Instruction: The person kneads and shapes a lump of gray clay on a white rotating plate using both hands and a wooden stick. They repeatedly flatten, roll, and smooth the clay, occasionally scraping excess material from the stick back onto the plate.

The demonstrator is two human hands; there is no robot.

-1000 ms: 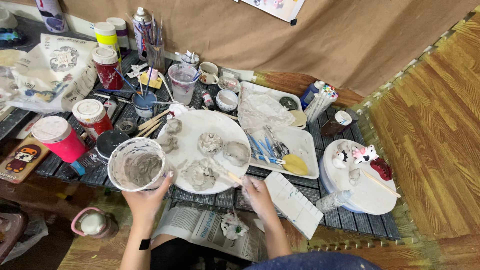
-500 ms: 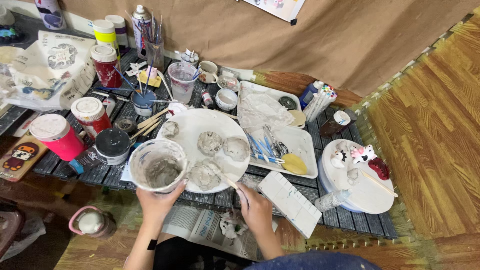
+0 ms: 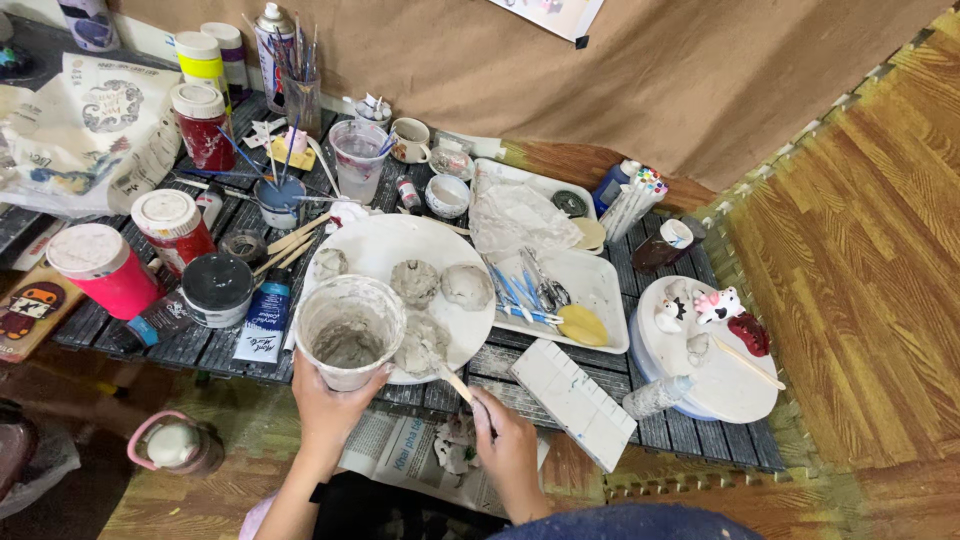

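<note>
My left hand (image 3: 328, 408) grips a white plastic cup (image 3: 349, 330) smeared with grey clay slip, holding it over the near left edge of a round white board (image 3: 380, 245). My right hand (image 3: 507, 450) holds a wooden-handled tool (image 3: 452, 380) whose tip touches a wet grey clay lump (image 3: 421, 343) at the board's near edge. Two more grey clay lumps (image 3: 441, 283) and a small piece (image 3: 330, 263) lie on the board.
Paint jars (image 3: 170, 222) and a pink tub (image 3: 100, 266) stand left. A white tray (image 3: 600, 285) with blue tools and a yellow sponge sits right, then a round stand (image 3: 735, 385) with small figurines. A white block (image 3: 573, 402) lies near my right hand. Brushes stand at the back.
My left hand has carried the cup rightward, from beside the board to over its near left edge. My right hand has drawn back toward me, still working the tool at the near clay lump.
</note>
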